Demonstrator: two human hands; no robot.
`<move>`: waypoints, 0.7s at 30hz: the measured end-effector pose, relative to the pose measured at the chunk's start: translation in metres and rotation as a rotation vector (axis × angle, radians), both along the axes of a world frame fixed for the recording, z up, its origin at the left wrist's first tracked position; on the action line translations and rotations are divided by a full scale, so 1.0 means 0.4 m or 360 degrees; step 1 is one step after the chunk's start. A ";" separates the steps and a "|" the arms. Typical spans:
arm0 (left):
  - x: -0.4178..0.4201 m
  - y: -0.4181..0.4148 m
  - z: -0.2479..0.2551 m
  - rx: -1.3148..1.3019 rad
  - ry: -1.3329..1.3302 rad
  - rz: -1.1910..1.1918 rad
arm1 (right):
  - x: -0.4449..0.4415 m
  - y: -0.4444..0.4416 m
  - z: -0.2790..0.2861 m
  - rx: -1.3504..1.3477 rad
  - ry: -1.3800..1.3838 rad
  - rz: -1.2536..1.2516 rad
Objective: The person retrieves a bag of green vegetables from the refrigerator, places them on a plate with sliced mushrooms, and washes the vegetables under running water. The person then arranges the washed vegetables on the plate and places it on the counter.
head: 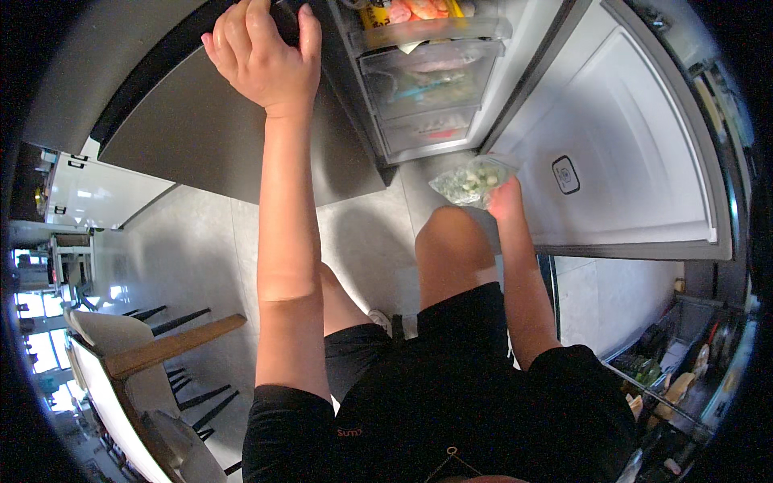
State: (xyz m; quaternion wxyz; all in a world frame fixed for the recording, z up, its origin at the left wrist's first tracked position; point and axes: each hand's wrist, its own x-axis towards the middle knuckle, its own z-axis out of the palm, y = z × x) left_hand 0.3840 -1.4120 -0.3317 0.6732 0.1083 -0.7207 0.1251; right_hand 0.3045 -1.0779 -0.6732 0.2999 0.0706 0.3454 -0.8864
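Note:
My left hand [266,60] is raised at the top, its fingers curled over the black upper edge of a dark grey refrigerator door [241,139]. Its fingertips are partly hidden. Low on the right, my right hand [506,196] grips a clear plastic bag [471,180] of pale and green chopped food. The bag hangs above the floor, beside the white inner face of an open refrigerator door [610,139]. Behind it is the open compartment, with clear drawers [429,84] holding bagged food. A yellow food package [410,12] sits at the top.
My bent knee [453,241] is just below the bag. A chair [115,326] with black legs and a wooden-edged table [175,344] stand at left. At lower right is a rack of baskets [670,350] with produce. Grey tiles [374,235] cover the floor.

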 end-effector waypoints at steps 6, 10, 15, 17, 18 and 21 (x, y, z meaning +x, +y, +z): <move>0.014 0.012 0.006 0.0017 -0.0029 0.0017 | 0.056 0.002 0.072 -0.0426 -0.0017 0.0113; -0.019 -0.023 0.000 -0.0072 0.0101 -0.0071 | 0.058 0.020 0.046 -0.0520 -0.0007 0.0056; -0.017 -0.033 -0.013 -0.0066 0.0091 -0.0072 | 0.079 0.007 0.076 -0.0652 -0.0002 0.0057; -0.014 -0.031 -0.009 -0.0067 0.0094 -0.0068 | 0.078 0.006 0.082 -0.0866 0.0123 0.0166; -0.014 -0.028 -0.009 -0.0067 0.0097 -0.0065 | 0.073 0.001 0.086 -0.0947 0.0161 0.0217; -0.016 -0.026 -0.012 -0.0074 0.0125 -0.0050 | 0.025 -0.042 0.100 -0.0977 0.0181 0.0315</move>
